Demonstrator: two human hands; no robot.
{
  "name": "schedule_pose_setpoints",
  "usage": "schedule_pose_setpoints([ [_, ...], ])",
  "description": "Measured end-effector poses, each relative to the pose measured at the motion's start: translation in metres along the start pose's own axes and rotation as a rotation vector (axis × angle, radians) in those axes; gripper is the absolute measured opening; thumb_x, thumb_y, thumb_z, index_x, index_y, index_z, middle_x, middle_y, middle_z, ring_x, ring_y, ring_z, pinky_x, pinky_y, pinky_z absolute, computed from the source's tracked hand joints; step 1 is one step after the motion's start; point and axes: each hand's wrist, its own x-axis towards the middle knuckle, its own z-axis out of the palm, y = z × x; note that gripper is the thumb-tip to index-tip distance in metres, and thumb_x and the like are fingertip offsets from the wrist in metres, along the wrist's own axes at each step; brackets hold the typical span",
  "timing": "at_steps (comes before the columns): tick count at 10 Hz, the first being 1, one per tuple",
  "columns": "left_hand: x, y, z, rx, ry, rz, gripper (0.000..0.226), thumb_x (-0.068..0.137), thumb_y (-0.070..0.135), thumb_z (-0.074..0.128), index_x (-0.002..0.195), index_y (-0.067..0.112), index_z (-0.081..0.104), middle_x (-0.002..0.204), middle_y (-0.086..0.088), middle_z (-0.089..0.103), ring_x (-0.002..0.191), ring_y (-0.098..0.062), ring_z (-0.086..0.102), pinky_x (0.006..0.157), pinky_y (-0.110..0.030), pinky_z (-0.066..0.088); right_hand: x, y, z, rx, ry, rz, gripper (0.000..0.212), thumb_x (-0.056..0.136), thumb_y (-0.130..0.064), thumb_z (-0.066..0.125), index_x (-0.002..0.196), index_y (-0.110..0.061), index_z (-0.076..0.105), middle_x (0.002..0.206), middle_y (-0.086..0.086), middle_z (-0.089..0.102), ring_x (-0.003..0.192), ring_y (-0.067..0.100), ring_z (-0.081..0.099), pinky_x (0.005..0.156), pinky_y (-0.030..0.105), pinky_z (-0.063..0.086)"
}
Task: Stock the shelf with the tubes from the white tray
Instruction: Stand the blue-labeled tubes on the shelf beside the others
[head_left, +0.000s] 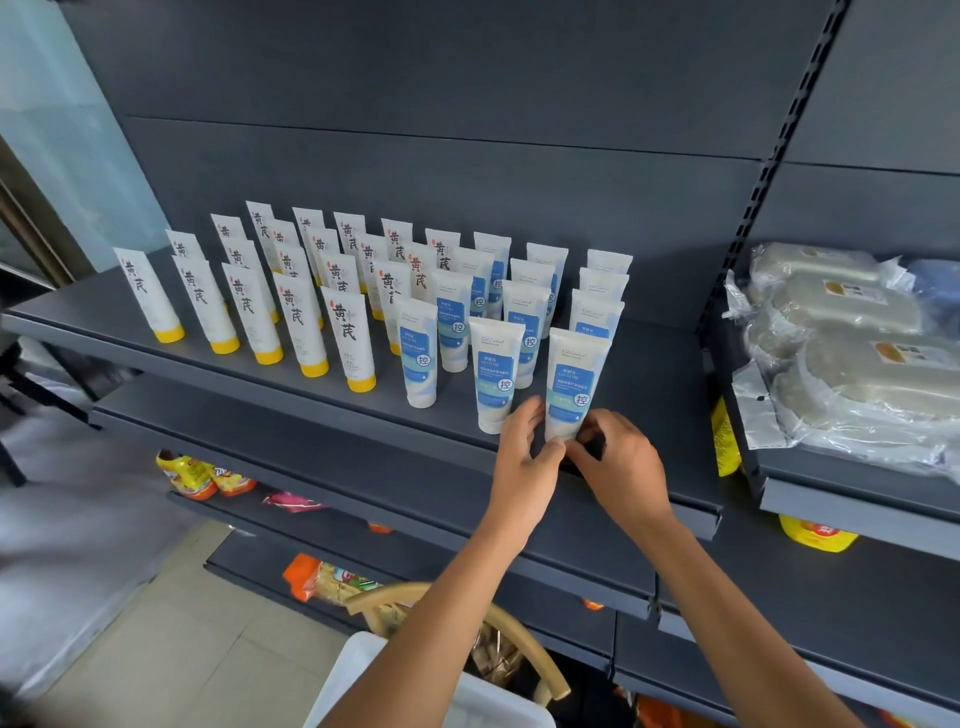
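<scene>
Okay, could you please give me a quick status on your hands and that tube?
Left hand and right hand both pinch the blue-label tube at its base. Tube upright at the shelf front. Neighbouring tube close on its left.

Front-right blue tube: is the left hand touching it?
Touching. The head view shows the left hand with its thumb and fingertips pressed against the lower end of the front-right blue tube, with no gap visible between them.
</scene>
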Motion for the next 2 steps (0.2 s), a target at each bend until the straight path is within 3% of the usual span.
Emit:
schedule_pose_setpoints([
  [2,-0.0124,0.0048,-0.0025,-0.025,-0.02,-0.016,0.067,0.086,0.024,0.058,0.151,0.026,0.042,0.152,0.008,0.047,0.14,-0.004,0.044,0.118,-0.032,0.039,-0.0023,-0.0046,-0.0006,-0.011,0.01,0.023,0.021,0.088,-0.033,0.074,0.101,-0.022,0.061,0.09,-0.01,0.06,0.08,0.011,0.06,0.063,0.033,0.055],
])
